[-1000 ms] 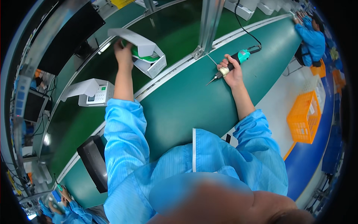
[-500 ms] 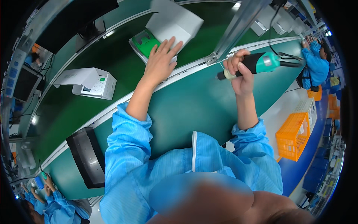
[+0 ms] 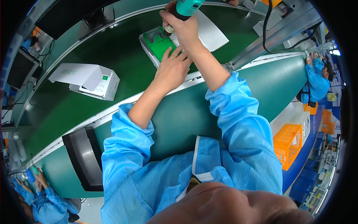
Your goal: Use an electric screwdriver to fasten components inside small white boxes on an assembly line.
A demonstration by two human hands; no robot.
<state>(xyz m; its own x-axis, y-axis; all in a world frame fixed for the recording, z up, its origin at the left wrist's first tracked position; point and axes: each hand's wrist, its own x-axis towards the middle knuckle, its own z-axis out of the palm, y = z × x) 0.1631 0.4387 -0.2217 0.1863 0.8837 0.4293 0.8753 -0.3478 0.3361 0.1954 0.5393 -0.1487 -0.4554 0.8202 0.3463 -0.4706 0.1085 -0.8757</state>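
Observation:
A teal and black electric screwdriver is gripped in my right hand, its dark tip pointing down at the far right corner of a green tray-like part. Whether the tip touches is too small to tell. The green part sits in a white housing on the dark green belt. My left hand lies with fingers stretched over the near edge of the green part. Right behind my right hand stands a white flap or open carton, partly hidden by my arm.
To the left on the belt stands an open white carton with a white keypad device inside. A black tray lies on the near bench. A metal post with a hanging cable rises at right. Orange crates and co-workers are beyond.
My right hand has swung the screwdriver left and away from me, over the green part. My left hand has slid slightly right and nearer. The green part and white flap have shifted right.

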